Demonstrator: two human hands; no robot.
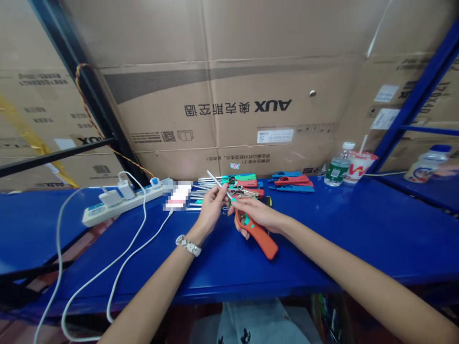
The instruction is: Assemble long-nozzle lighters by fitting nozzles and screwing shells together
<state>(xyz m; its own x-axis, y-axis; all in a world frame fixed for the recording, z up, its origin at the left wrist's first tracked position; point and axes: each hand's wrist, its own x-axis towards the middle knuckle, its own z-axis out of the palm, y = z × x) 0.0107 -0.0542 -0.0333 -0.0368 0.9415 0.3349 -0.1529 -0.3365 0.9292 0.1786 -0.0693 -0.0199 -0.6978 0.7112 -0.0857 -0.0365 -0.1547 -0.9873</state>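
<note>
Between my two hands is an orange long-neck gas lighter (263, 240) with green parts near its trigger and a silver metal tube. My left hand (212, 203) pinches the tube partway along, its tip pointing up and left. Around the front of the orange body, close to the trigger, my right hand (256, 213) is closed. Several more lighters with silver tubes and green or red bodies (244, 183) lie in a pile just behind my hands. Right of that pile are red and blue plastic lighter-body pieces (292, 181).
A white power strip (122, 203) with plugged-in chargers and cables runs along the left. A charging phone (178, 196) lies beside it. A water bottle (336, 167) and a cup with a straw (358, 167) stand at right. Cardboard boxes (233, 86) back the blue table (340, 239).
</note>
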